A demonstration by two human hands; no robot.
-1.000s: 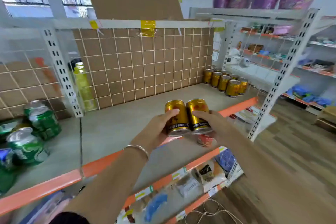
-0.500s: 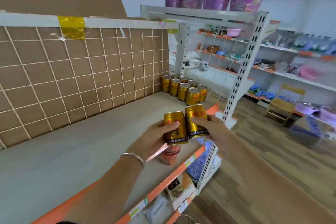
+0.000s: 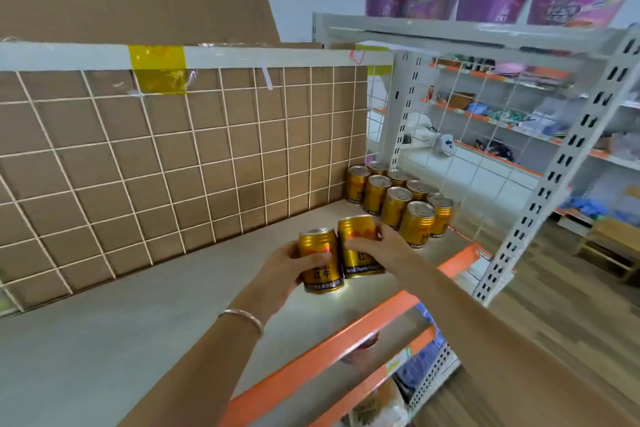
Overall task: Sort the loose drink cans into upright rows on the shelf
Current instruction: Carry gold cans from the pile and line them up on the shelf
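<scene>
While I carry two gold cans, they've moved in past the orange lip [image 3: 346,340] since 0.5 s ago.
My L hand [image 3: 287,267] is curled round the left can [image 3: 320,260], my R hand [image 3: 384,243] round the right can [image 3: 358,246]. Both are upright, touching, over the grey shelf [image 3: 173,305], now near the standing rows [image 3: 398,198] by the wire grid [image 3: 173,149].

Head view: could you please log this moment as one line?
left hand: grips left can | right hand: grips right can | gold rows: upright, right end of shelf
</scene>
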